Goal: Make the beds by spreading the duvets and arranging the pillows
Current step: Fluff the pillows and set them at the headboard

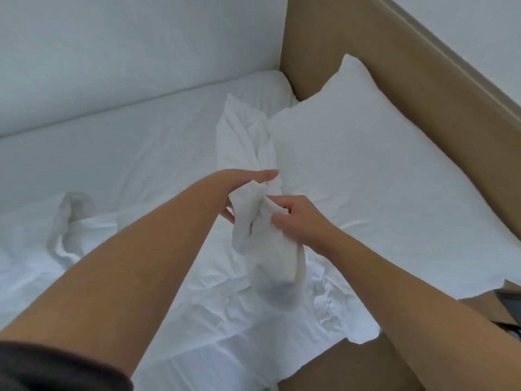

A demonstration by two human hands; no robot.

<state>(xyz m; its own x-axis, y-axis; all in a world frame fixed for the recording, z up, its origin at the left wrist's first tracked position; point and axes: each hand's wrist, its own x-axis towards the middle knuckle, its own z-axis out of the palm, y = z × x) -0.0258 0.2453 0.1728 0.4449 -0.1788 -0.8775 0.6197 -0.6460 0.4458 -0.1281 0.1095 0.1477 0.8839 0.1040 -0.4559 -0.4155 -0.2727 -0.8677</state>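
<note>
A white duvet [245, 142] lies bunched and twisted across the bed, running from the headboard end down toward me. My left hand [245, 190] grips a gathered fold of it from the left. My right hand [293, 218] pinches the same fold from the right, just below the left. The fold hangs down between both hands. A white pillow [361, 170] lies flat at the right, its top corner against the tan headboard [408, 88]. More crumpled duvet [67, 221] lies at the left.
The white fitted sheet [127, 153] covers the mattress. A white wall [127, 57] runs along the far side of the bed. The tan bed frame edge [352, 371] shows at the bottom right, with a dark object [510, 300] at the right edge.
</note>
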